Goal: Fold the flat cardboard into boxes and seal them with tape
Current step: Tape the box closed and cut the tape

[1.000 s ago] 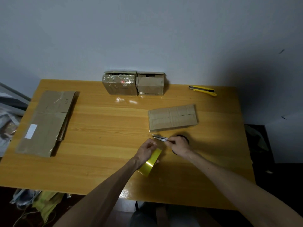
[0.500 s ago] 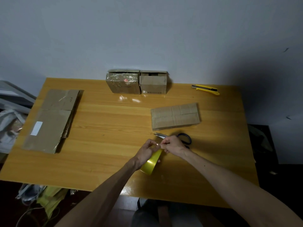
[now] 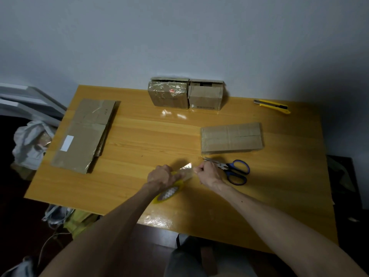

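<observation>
A yellow tape roll (image 3: 169, 191) is gripped by the left hand (image 3: 162, 177) just above the near middle of the wooden table (image 3: 151, 140), the fingers being wrapped over the top of the roll so that only its lower rim and pale core are seen. A short strip of clear tape (image 3: 186, 170) is stretched from the roll toward the right, and its free end is pinched between the thumb and fingertips of the right hand (image 3: 209, 173), whose other fingers are curled in. Both forearms are extended from the near edge of the scene. A pair of blue-handled scissors (image 3: 233, 170) is laid on the table just right of the right hand, blades pointing left. Just beyond the scissors, a folded cardboard box (image 3: 231, 137) is seen lying low on the table, a slit visible along its top seam. At the far edge, against the wall, two finished boxes are set side by side and touching: a tape-wrapped box (image 3: 168, 93) on the left and a plainer box (image 3: 205, 95) on the right. A stack of flat cardboard (image 3: 85, 134) bearing a white label is placed at the left side of the table. A yellow utility knife (image 3: 272, 105) is left at the far right corner.
</observation>
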